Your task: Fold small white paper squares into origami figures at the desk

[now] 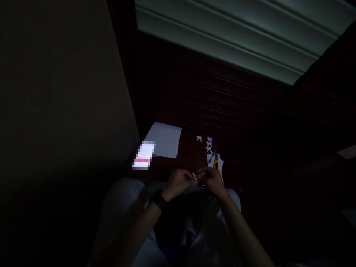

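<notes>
My left hand (180, 181), with a dark band on its wrist, pinches a small white folded paper piece (195, 178) above my lap. From the other side my right hand (211, 178) has its fingertips closed at the same piece. Just beyond my right hand lie a yellow cutter (216, 163) and a pen (211, 157) on white paper (220, 163). Several small white paper pieces (209, 144) stand in a column behind them, with another piece (199, 138) to their left.
White sheets (166, 140) lie at the left of the dark table, with a bright, pixelated rectangle (144, 155) over their near left corner. A wall (69, 74) rises at the left. Pale slats (222, 40) are at the top. My knees are at the near edge.
</notes>
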Demonstrator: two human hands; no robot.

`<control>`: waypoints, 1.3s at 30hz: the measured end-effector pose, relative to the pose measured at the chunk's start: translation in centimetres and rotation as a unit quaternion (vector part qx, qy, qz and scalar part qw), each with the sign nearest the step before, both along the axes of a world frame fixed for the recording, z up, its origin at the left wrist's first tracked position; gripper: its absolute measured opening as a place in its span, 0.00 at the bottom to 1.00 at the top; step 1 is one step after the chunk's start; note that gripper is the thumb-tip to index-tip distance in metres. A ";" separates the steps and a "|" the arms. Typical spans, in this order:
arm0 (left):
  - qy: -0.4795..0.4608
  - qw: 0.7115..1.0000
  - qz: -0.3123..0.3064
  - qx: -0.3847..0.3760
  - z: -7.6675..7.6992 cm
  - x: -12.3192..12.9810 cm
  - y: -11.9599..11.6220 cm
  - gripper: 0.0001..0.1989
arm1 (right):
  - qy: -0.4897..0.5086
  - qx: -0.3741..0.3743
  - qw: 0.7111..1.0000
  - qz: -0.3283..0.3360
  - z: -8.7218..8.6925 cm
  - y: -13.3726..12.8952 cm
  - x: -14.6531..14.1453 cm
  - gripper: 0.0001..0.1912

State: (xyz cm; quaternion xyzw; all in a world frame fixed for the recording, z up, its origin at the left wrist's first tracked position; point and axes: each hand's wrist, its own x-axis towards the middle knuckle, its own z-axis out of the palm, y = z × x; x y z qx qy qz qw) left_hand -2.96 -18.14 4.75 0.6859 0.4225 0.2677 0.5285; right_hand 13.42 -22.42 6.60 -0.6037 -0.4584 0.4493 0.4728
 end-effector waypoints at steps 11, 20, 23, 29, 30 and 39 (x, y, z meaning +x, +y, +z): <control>0.035 0.995 -0.002 0.096 1.0 0.0 -0.2 0.14 | -0.134 0.035 0.990 0.037 0.3 0.0 -0.1 0.07; 0.012 0.996 0.002 0.088 1.4 0.1 -0.5 0.12 | -0.189 0.076 0.979 0.017 0.4 0.0 -0.3 0.06; -0.039 0.998 -0.021 0.051 1.4 -0.2 -0.5 0.12 | -0.181 0.079 0.980 0.011 0.4 0.0 -0.1 0.06; -0.090 0.995 -0.032 0.000 0.4 -0.3 -0.3 0.11 | -0.174 0.068 0.982 0.016 0.7 0.0 -0.1 0.07; -0.102 0.994 -0.029 -0.016 0.3 -0.3 -0.3 0.11 | -0.175 0.075 0.981 0.023 0.9 -0.1 -0.1 0.07; -0.244 0.934 -0.068 -0.252 1.6 -1.4 -0.8 0.13 | -0.197 0.143 0.953 0.183 3.6 -1.2 0.7 0.08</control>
